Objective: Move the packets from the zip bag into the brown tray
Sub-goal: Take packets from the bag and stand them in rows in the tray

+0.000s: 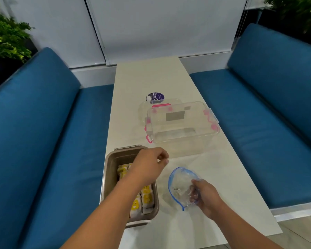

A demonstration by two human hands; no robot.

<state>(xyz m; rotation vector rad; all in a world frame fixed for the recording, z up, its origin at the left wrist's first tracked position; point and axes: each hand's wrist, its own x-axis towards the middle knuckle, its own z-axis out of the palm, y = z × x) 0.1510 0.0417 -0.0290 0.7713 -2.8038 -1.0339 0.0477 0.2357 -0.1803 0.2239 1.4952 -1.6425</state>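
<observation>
The brown tray sits at the table's left edge with several yellow-and-white packets lying in it. My left hand hovers over the tray's right side, fingers curled loosely, with nothing visible in it. To the right, the clear zip bag with a blue seal lies on the table, its mouth open toward the tray. My right hand grips the bag's closed end. A small pale scrap shows inside the bag; I cannot tell what it is.
A clear plastic box with pink clasps stands beyond the tray, its lid behind it. A round purple-labelled tub is farther back. The white table is narrow, with blue benches on both sides.
</observation>
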